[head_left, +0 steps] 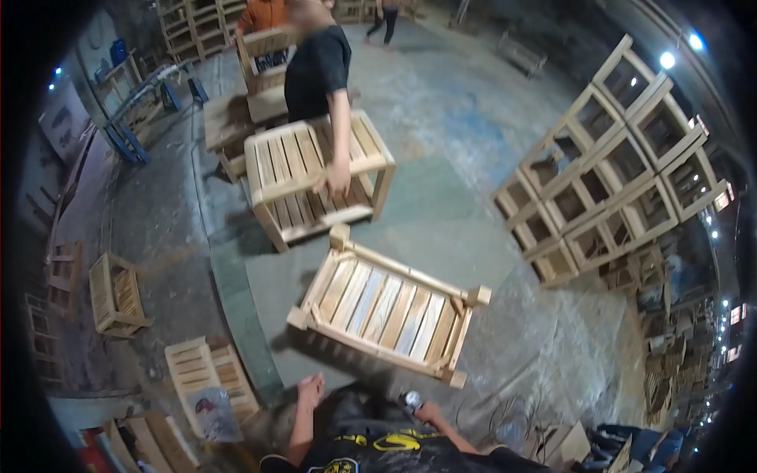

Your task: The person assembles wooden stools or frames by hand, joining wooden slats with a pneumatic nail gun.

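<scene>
A slatted wooden table frame [386,303] lies upside down in front of me, its short square legs pointing up at the corners. My left hand [311,389] is held low, apart from the frame's near left corner, with nothing visible in it and its fingers loosely apart. Near my body, my right hand [429,415] is closed around a small tool with a round silver head [412,400]. The tool's exact kind cannot be made out. It is apart from the frame's near edge.
Beyond the frame, a person in a dark shirt [317,75] reaches over an upright slatted table [288,154]. Stacked wooden frames [607,173] stand at right. Slatted panels [209,370] and a small wooden frame [118,296] are at left. Another person in orange [264,14] is behind.
</scene>
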Tool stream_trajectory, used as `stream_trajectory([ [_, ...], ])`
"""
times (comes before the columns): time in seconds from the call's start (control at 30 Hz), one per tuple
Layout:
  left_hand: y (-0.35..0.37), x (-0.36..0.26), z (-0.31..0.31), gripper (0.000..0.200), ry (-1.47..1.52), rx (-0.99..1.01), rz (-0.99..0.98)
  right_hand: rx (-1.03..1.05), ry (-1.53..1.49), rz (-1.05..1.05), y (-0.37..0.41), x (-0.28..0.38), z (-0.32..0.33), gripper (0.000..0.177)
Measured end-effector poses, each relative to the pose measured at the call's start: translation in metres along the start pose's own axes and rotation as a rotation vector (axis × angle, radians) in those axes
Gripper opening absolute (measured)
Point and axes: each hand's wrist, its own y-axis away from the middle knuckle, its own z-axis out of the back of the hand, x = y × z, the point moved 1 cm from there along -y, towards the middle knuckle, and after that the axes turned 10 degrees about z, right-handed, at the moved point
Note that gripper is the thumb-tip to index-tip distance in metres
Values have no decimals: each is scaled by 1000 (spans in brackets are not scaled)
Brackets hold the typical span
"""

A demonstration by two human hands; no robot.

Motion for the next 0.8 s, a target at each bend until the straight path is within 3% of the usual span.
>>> stream_trajectory([
  [0.07,-6,5,0,19,-43,17,26,39,-153,60,21,45,18,35],
  [0.1,-7,5,-6,19,-50,38,22,-155,-217,169,1,41,-7,35],
  [0.17,-13,21,-7,21,-66,62,41,-206,-294,329,2,67,-6,39],
  [0.3,-37,42,-21,33,-124,103,154,-103,-240,493,39,149,42,36],
  [0.4,-41,44,-35,35,-42,154,179,-12,-310,591,17,161,38,36],
  [0.5,-79,62,-38,32,-43,-47,258,-82,-135,772,32,196,57,33],
  [0.57,-116,81,-30,33,-37,77,283,-196,71,816,1,179,37,32],
  [0.6,-114,89,-29,35,11,292,267,-235,8,794,20,193,43,32],
  [0.63,-90,74,-38,34,91,241,360,-168,14,778,8,187,39,32],
  [0.73,-85,76,-49,25,222,80,258,-49,-39,694,-6,186,32,25],
  [0.77,-94,82,-43,23,254,210,245,-69,-143,727,-4,192,31,23],
  [0.8,-95,85,-46,23,258,208,181,-62,-122,689,-6,194,29,21],
])
